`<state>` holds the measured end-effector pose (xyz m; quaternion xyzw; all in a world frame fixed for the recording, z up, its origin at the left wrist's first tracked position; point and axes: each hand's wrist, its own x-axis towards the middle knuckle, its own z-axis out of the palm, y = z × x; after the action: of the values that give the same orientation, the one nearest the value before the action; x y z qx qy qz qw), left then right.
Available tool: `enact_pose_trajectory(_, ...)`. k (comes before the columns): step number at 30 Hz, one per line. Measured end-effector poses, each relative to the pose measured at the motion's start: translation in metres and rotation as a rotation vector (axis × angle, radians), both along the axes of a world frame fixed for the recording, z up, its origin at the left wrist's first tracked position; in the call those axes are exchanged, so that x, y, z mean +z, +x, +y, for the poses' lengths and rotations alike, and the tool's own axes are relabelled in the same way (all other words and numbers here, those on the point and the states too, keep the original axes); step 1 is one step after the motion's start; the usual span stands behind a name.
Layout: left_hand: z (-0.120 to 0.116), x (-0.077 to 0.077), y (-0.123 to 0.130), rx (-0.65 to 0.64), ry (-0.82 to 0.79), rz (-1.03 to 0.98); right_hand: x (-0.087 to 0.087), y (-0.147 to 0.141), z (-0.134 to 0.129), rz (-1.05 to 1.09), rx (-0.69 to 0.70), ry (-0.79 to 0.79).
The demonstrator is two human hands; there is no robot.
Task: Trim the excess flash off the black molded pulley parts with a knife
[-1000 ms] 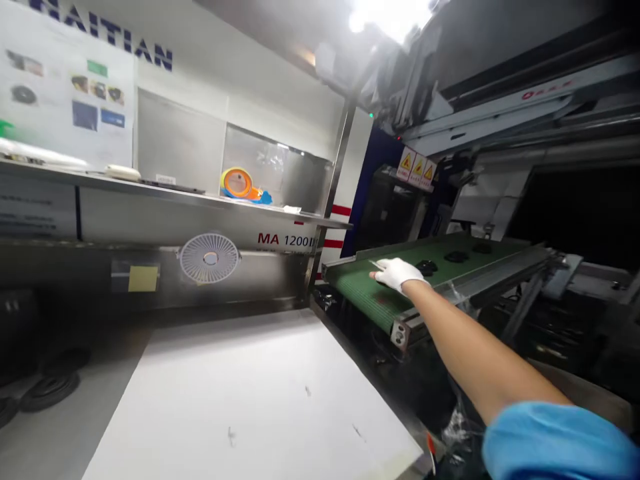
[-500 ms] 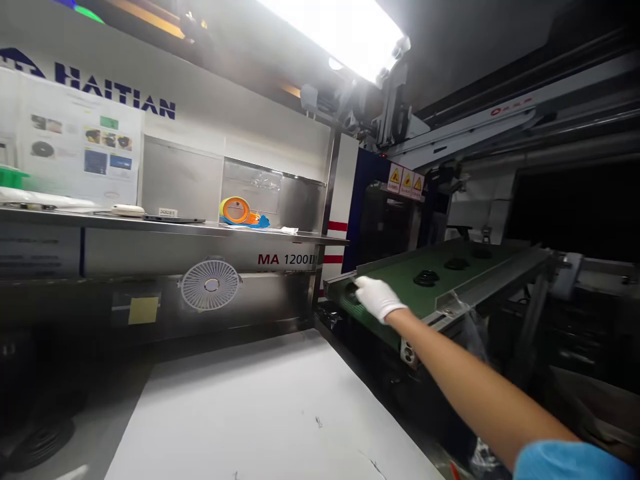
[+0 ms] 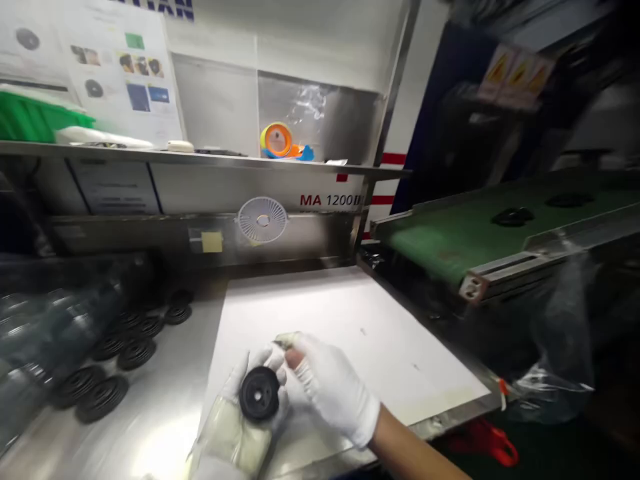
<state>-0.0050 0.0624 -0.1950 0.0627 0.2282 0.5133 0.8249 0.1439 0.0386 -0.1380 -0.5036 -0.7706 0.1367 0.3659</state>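
The left hand (image 3: 239, 427), in a white glove, cups a black ribbed disc (image 3: 259, 393) with a central hole, low in the middle of the frame, its fingers curled behind the rim. The gloved right hand (image 3: 333, 390) pinches a small pale item (image 3: 285, 341) just above the disc; its shape is hard to make out. At lower left, roughly eight black discs (image 3: 103, 398), blurred, lie on the steel table (image 3: 150, 453) beside a white sheet (image 3: 350, 320). Two more sit on the green conveyor belt (image 3: 450, 240) at right.
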Motion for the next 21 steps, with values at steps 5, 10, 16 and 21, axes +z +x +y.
enact_pose_trajectory(5, 0.003, 0.005, -0.026, 0.141, 0.027, -0.018, -0.026, -0.007, -0.011, 0.010, 0.024, -0.138)
enact_pose_trajectory(10, -0.001, 0.009, -0.029, 0.296, 0.093, -0.063, -0.043, -0.035, -0.020, -0.128, -0.018, -0.104)
enact_pose_trajectory(16, -0.011, 0.015, -0.030, 0.244, 0.068, -0.022, -0.037, -0.043, -0.013, -0.268, -0.054, -0.005)
enact_pose_trajectory(21, -0.013, 0.017, -0.024, 0.309, 0.137, 0.022, -0.045, -0.044, -0.012, -0.388, -0.160, 0.033)
